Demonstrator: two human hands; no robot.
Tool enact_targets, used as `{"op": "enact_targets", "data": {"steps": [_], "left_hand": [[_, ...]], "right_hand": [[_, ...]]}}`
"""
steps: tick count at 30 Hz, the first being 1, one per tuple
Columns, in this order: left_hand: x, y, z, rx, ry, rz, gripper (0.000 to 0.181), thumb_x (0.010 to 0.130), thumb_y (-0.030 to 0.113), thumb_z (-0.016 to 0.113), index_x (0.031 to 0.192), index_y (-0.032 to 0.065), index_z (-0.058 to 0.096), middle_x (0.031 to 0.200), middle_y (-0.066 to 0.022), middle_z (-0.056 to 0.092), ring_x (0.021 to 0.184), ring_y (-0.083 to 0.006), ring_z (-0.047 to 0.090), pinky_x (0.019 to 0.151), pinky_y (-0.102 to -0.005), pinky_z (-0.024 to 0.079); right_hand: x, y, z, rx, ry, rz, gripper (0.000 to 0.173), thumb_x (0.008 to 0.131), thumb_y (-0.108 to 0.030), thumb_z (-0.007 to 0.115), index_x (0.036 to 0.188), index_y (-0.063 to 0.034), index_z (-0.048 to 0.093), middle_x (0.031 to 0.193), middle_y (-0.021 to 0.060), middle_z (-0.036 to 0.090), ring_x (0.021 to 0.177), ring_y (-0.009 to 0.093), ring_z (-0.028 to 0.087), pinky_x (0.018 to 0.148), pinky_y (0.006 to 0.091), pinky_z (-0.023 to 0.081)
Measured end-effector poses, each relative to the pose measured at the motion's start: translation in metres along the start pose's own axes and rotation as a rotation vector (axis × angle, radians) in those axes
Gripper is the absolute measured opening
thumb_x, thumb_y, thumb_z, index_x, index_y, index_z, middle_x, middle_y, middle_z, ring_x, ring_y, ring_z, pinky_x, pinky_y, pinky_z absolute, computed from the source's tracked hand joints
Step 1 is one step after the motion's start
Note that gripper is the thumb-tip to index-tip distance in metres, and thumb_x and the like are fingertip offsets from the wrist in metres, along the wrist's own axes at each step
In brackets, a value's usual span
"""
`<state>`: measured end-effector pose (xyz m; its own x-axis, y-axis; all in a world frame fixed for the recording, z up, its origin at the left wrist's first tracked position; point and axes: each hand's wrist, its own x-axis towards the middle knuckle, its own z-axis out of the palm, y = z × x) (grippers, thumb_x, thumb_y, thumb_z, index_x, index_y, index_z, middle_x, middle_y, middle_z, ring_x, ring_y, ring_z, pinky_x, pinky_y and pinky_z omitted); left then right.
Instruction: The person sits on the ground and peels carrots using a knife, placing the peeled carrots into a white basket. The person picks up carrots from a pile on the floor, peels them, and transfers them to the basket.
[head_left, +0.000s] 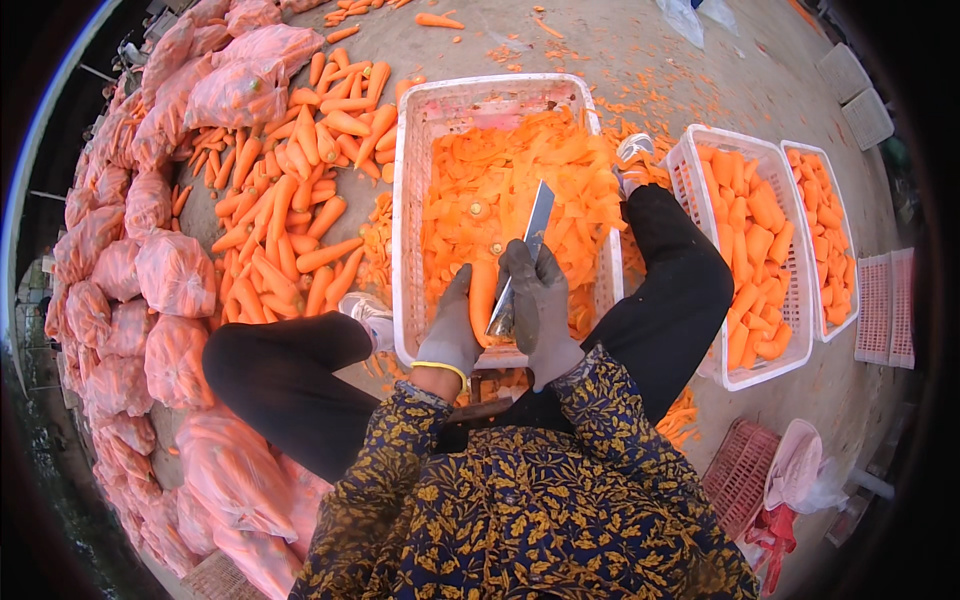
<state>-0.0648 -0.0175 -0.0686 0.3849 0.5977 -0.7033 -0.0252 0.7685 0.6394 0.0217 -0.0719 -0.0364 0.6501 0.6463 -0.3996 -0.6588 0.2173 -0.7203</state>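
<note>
My left hand, in a grey glove with a yellow cuff edge, holds an orange carrot over the near end of a white plastic crate. In my right hand, gloved in grey, is a metal-bladed tool; its upper end points away from me and its lower end lies close to the carrot's right side. My fingers hide its middle. Long orange carrot peelings fill the crate beyond my hands, with a few cut carrot tops lying on them.
Loose carrots are heaped on the floor at left, beside stacked pink-tinted bags of carrots. At right stand two white crates of peeled carrots. A red plastic basket sits at lower right. My bent legs flank the peelings crate.
</note>
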Motion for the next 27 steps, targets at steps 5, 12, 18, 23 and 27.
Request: {"op": "enact_targets", "data": {"steps": [5,12,18,23,27], "left_hand": [[0.01,-0.021,-0.02,0.395,-0.047,0.248,0.058,0.092,0.046,0.054,0.134,0.0065,0.048,0.125,-0.0117,0.056,0.111,-0.0212,0.054,0.091,-0.0307,0.043],[-0.015,-0.005,-0.015,-0.126,-0.281,-0.267,0.046,0.093,0.048,0.054,0.11,0.0057,0.056,0.085,-0.0054,0.063,0.066,-0.0138,0.058,0.052,-0.0259,0.047],[0.026,-0.004,-0.046,-0.059,-0.122,-0.029,0.046,0.096,0.044,0.048,0.121,0.0047,0.052,0.091,-0.0081,0.064,0.073,-0.0183,0.062,0.059,-0.0302,0.052],[0.019,0.001,-0.036,1.007,-0.077,0.55,0.067,0.083,0.006,0.064,0.143,0.0033,0.033,0.138,-0.0154,0.047,0.123,-0.0259,0.049,0.102,-0.0332,0.042],[0.012,-0.009,-0.044,1.254,-0.036,0.783,0.066,0.084,0.006,0.064,0.142,0.0026,0.034,0.134,-0.017,0.049,0.117,-0.0275,0.052,0.097,-0.0329,0.044]], "right_hand": [[0.009,0.026,-0.019,0.081,-0.115,-0.139,0.011,0.09,-0.01,0.061,0.097,-0.0042,0.055,0.088,-0.0029,0.049,0.078,0.008,0.045,0.072,0.0243,0.039],[0.095,0.008,-0.02,-0.483,0.255,0.001,0.025,0.095,-0.029,0.055,0.094,-0.0041,0.054,0.072,0.0009,0.051,0.058,0.011,0.046,0.055,0.0296,0.041],[0.081,0.039,-0.002,-0.182,0.051,0.0,0.022,0.091,-0.024,0.063,0.097,-0.0038,0.057,0.08,0.0024,0.057,0.069,0.01,0.052,0.061,0.0272,0.043],[0.026,0.044,-0.002,-0.207,-0.048,0.002,0.024,0.09,-0.023,0.066,0.094,0.0007,0.062,0.084,0.0041,0.063,0.073,0.009,0.055,0.065,0.0263,0.044],[0.037,0.05,-0.007,-0.44,-0.046,-0.194,0.027,0.091,-0.025,0.064,0.091,0.0026,0.061,0.077,0.0063,0.062,0.066,0.011,0.054,0.058,0.0279,0.043]]}}
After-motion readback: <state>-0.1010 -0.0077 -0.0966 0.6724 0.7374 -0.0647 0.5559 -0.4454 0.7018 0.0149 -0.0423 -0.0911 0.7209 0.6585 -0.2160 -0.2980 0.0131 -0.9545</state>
